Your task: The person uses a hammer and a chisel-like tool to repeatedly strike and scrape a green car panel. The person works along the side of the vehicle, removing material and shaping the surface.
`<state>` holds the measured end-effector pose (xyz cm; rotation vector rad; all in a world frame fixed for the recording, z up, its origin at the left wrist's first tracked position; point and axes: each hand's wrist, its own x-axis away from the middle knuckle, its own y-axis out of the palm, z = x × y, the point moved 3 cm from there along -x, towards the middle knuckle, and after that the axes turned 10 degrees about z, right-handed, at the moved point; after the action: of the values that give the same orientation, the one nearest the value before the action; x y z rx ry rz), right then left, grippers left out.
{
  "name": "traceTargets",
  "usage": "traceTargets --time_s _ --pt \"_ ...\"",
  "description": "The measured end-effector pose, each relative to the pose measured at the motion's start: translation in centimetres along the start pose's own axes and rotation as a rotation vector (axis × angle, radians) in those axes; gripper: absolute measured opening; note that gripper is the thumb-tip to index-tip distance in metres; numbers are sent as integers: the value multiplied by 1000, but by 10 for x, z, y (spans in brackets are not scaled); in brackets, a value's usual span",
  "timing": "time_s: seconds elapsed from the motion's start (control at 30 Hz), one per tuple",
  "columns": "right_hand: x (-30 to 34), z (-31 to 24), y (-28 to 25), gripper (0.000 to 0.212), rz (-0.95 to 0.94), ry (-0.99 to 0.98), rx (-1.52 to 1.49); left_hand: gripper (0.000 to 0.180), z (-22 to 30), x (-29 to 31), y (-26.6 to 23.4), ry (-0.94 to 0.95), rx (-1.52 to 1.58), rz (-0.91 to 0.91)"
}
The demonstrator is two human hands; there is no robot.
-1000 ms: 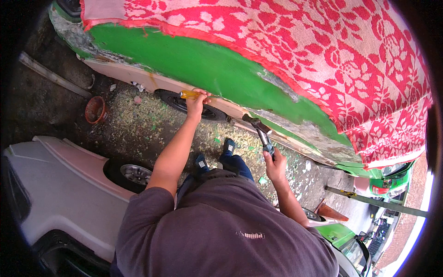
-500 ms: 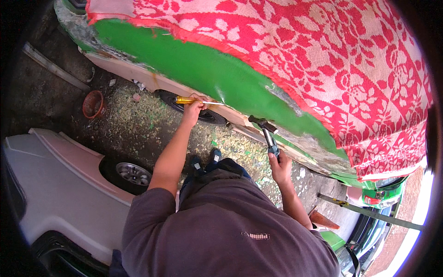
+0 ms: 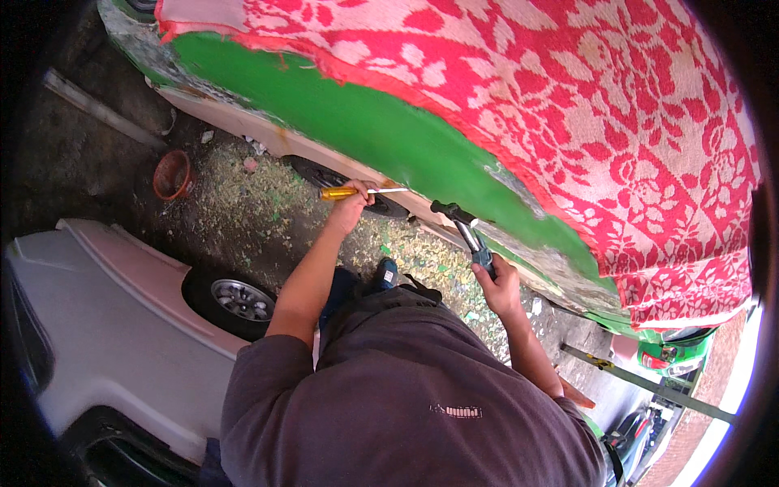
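My left hand (image 3: pixel 355 204) grips a screwdriver (image 3: pixel 357 192) with a yellow handle, its metal shaft pointing right at the green car body (image 3: pixel 381 134). My right hand (image 3: pixel 495 284) holds a hammer (image 3: pixel 466 231) by its blue-grey grip, with the dark head raised close to the scraped lower edge of the green panel (image 3: pixel 552 264). A red and cream flowered blanket (image 3: pixel 568 97) covers the car above the green panel.
A white car (image 3: pixel 105 325) with a silver wheel (image 3: pixel 239 299) stands at my left. An orange-brown bowl (image 3: pixel 172 174) sits on the ground among paint chips (image 3: pixel 243 203). A dark tyre (image 3: pixel 324 174) shows under the green car. More vehicles appear at the lower right.
The view has tilted a little, so the car and ground sit lower in frame. My left hand has turned the screwdriver so its shaft shows, and the hammer head has stayed near the panel.
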<state>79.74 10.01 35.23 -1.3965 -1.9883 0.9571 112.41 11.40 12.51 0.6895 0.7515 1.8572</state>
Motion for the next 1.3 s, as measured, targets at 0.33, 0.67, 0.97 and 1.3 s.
traceTargets --time_s 0.33,0.67,0.97,1.3 --pt "25 -47 27 36 52 203 60 18 -11 15 6 -64 18 93" --pt "15 -91 51 41 -285 21 102 5 -10 1 9 -3 -24 57" --pt "-5 -169 86 40 -389 -528 185 8 -15 -3 2 58 -69 -48" --pt "0 -189 87 34 -392 -497 191 5 -3 -2 14 91 -82 -56"
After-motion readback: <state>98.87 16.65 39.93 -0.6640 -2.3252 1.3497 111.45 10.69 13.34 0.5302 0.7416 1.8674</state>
